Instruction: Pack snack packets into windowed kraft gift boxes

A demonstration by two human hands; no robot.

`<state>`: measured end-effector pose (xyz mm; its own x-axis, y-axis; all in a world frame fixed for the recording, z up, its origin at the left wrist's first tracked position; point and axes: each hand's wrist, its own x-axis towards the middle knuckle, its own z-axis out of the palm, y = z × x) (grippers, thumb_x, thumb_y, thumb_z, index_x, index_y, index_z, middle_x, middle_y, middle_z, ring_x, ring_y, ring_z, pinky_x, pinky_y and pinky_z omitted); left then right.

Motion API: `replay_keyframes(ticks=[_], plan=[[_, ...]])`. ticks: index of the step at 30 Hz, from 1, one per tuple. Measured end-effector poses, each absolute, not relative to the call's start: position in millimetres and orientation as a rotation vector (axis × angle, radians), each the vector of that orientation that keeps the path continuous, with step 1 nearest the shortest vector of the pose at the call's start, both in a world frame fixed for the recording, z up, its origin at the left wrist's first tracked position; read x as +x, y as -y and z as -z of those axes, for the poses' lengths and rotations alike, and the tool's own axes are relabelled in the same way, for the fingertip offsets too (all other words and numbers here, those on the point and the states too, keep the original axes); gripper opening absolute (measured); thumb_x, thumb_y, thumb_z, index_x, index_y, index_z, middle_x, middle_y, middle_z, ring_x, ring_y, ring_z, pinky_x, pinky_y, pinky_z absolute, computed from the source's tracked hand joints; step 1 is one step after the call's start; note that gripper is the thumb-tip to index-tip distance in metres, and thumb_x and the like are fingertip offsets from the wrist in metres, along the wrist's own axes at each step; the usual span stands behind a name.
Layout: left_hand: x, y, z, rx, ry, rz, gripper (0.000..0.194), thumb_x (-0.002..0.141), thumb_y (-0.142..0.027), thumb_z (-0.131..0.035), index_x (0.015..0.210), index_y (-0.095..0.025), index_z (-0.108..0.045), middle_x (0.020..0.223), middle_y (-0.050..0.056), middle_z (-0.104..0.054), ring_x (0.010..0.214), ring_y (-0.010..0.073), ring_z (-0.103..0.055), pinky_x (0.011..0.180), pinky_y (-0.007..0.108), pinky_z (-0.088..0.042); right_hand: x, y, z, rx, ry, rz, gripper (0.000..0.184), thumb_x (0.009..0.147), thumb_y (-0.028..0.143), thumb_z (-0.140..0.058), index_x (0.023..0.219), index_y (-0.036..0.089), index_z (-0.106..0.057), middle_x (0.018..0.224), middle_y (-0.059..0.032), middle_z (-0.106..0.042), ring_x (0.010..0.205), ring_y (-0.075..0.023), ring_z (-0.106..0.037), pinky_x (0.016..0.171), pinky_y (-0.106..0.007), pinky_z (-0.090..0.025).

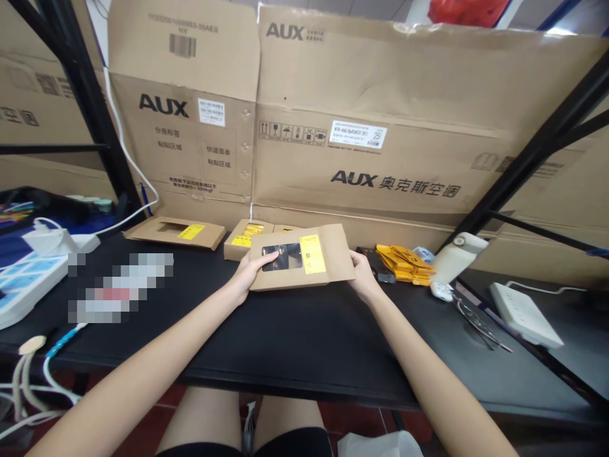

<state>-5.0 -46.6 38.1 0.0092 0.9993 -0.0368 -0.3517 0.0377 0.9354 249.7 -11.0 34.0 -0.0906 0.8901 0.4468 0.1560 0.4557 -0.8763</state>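
Note:
Both my hands hold a flat brown cardboard packet (333, 257) with a dark window and a yellow label, just above the black table (295, 336). My left hand (250, 273) grips its left edge, thumb on the window. My right hand (362, 276) grips the right edge with fingers closed round it. Behind the packet lies a second brown packet (245, 238) with yellow labels. Another flat packet (176, 231) lies further left.
A pile of yellow-orange items (404, 261) sits right of my right hand, beside a white device (457, 257) and scissors (478, 324). Power strips (523, 312) lie at both sides. Big AUX cartons (380, 127) form a wall behind. Black rack struts (533, 155) cross at right.

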Motion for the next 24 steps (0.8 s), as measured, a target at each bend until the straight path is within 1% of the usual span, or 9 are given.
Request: replay_keyframes(ticks=[3,6,8,11,16,20,24], plan=[[-6.3,45.1,-36.9,0.935,-0.961,-1.337,0.058,0.061,-0.035,-0.079,0.113,-0.017,-0.064,0.112,0.009,-0.07,0.104,0.0282,-0.064,0.091,0.038,-0.051,251.2,12.0,-35.4,-0.94,1.614,-0.78,0.016,0.053,0.02,-0.074,0.068,0.017,-0.069,0.067,0.0016,-0.068,0.06,-0.0164,-0.061,0.057,-0.026,-0.048],[-7.6,44.0,-36.4,0.954,-0.978,-1.357,0.058,0.06,-0.035,-0.08,0.112,-0.017,-0.064,0.113,0.009,-0.069,0.106,0.0283,-0.063,0.093,0.038,-0.05,251.1,13.7,-35.9,-0.957,1.672,-0.79,0.002,0.054,0.016,-0.066,0.055,0.016,-0.064,0.05,0.0039,-0.06,0.047,-0.0127,-0.053,0.045,-0.024,-0.044],[-8.3,43.9,-36.9,0.957,-0.988,-1.358,0.058,0.059,-0.035,-0.08,0.112,-0.017,-0.064,0.114,0.009,-0.069,0.106,0.0283,-0.063,0.093,0.039,-0.05,250.9,15.1,-36.0,-0.964,1.709,-0.825,0.006,0.055,0.014,-0.058,0.05,0.016,-0.061,0.043,0.0047,-0.055,0.042,-0.0118,-0.049,0.041,-0.023,-0.042],[-9.0,44.2,-37.7,0.98,-0.997,-1.366,0.058,0.06,-0.035,-0.08,0.112,-0.017,-0.064,0.115,0.01,-0.068,0.107,0.0284,-0.063,0.094,0.039,-0.049,251.2,16.7,-35.1,-0.983,1.757,-0.849,0.011,0.056,0.012,-0.052,0.048,0.017,-0.058,0.043,0.0035,-0.054,0.041,-0.0118,-0.05,0.041,-0.023,-0.041],[-10.1,43.0,-36.3,1.05,-0.998,-1.396,0.061,0.061,-0.037,-0.08,0.116,-0.017,-0.061,0.119,0.011,-0.066,0.109,0.0283,-0.062,0.096,0.041,-0.048,247.1,19.1,-30.6,-1.029,1.74,-0.902,0.009,0.06,0.017,-0.059,0.05,0.016,-0.058,0.043,0.0011,-0.055,0.04,-0.0134,-0.051,0.04,-0.026,-0.042],[-11.1,41.4,-35.4,1.045,-1.025,-1.406,0.062,0.06,-0.036,-0.08,0.116,-0.017,-0.061,0.12,0.011,-0.065,0.109,0.0278,-0.062,0.096,0.04,-0.047,238.4,22.9,-29.0,-1.056,1.702,-0.93,0.013,0.059,0.021,-0.065,0.052,0.017,-0.055,0.041,0.0016,-0.052,0.037,-0.0114,-0.047,0.038,-0.024,-0.04],[-11.2,41.9,-36.9,1.017,-0.994,-1.371,0.061,0.06,-0.036,-0.08,0.116,-0.017,-0.061,0.118,0.01,-0.066,0.108,0.0266,-0.062,0.094,0.037,-0.049,235.2,20.0,-27.5,-1.024,1.552,-0.853,0.015,0.056,0.026,-0.069,0.057,0.017,-0.057,0.05,0.0009,-0.057,0.044,-0.0112,-0.049,0.041,-0.023,-0.041]])
